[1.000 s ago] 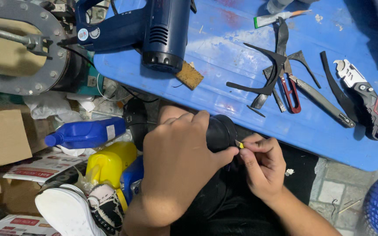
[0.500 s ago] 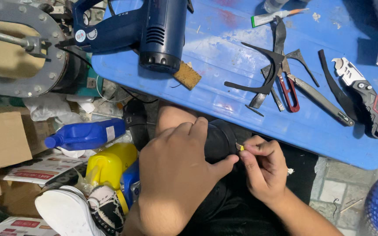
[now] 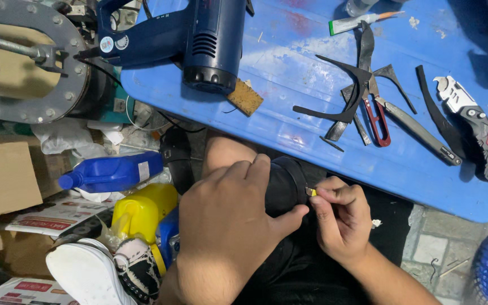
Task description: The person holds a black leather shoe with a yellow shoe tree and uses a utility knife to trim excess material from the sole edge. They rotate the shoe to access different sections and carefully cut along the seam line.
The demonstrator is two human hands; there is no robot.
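**Grip unchanged, small yellow piece held at the black item**

Head view: left hand (image 3: 227, 226) stays wrapped around the black item (image 3: 282, 186) on the lap, below the blue table (image 3: 289, 130). Right hand (image 3: 340, 220) keeps pinching the yellow piece (image 3: 313, 192) at its edge; positions barely shifted, so work holds steady.

Black shoe (image 3: 282, 186), seemingly yellow tip (image 3: 312, 192), blue table (image 3: 312, 130), yellow jug (image 3: 141, 212).
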